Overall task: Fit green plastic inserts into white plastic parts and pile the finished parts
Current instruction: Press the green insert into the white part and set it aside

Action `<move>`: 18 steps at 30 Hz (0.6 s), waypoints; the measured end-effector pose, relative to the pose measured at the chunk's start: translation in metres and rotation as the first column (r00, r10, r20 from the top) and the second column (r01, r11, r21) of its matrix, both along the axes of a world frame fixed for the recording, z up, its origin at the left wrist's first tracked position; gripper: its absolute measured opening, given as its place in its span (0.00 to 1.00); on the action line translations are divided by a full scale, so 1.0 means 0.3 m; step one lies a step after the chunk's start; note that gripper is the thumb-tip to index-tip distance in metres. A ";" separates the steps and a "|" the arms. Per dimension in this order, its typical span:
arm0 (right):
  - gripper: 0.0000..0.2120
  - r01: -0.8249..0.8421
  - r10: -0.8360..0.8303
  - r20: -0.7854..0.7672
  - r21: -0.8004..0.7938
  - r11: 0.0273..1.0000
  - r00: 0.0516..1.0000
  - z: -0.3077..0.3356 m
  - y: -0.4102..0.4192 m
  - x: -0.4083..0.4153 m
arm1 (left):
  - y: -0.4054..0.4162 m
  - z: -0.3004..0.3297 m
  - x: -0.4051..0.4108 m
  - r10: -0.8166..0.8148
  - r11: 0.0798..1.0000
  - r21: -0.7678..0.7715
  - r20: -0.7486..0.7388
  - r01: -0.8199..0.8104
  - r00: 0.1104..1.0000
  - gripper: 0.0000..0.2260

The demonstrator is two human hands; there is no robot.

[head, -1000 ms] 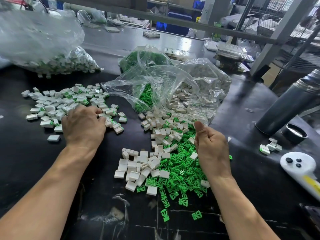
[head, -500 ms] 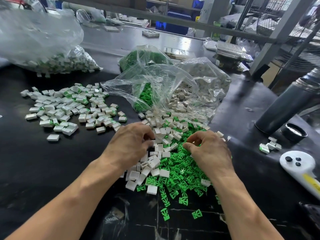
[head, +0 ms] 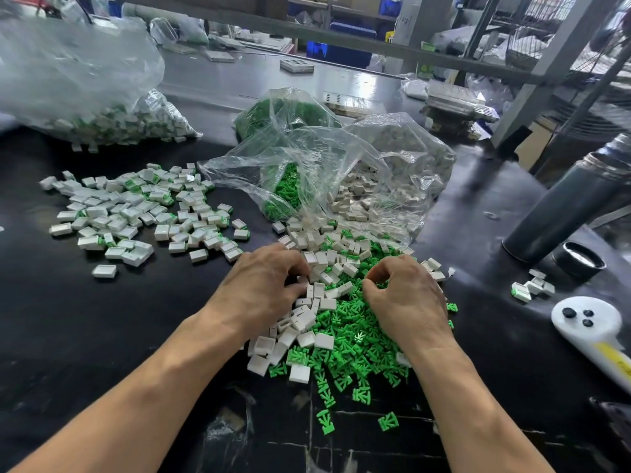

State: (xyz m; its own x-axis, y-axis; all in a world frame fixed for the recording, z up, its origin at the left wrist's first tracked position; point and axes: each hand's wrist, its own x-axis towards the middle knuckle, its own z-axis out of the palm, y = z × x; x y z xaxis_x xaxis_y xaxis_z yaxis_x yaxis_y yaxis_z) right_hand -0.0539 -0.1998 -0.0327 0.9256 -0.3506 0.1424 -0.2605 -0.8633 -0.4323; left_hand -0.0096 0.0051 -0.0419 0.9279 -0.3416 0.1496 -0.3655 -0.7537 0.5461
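Both hands [head: 336,295] dig into the mixed parts heap [head: 345,322], grips apparently hidden.

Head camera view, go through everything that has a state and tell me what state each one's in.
Left hand: fingers curled into the white parts.
Right hand: fingers curled into the green inserts; hold hidden.
Finished parts pile: loose, spread flat.
Clear plastic bag: open, parts spilling out.
Dark flask: uncapped.
Flask cap: off, beside it.
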 end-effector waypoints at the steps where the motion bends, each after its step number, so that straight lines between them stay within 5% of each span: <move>1: 0.04 -0.003 0.003 0.004 0.007 1.000 1.000 0.001 -0.001 0.000 | 0.000 0.001 -0.001 -0.001 1.000 0.000 0.006 0.001 1.000 0.03; 9: 0.05 -0.035 0.036 -0.038 0.020 0.999 0.999 0.001 0.006 -0.002 | 0.008 0.004 0.003 -0.003 0.998 -0.070 -0.031 0.001 1.000 0.10; 18: 0.06 -0.044 0.042 0.059 0.035 0.998 0.997 -0.005 0.016 -0.004 | 0.020 0.050 -0.012 -0.078 0.861 -0.508 -0.178 -0.023 0.981 0.04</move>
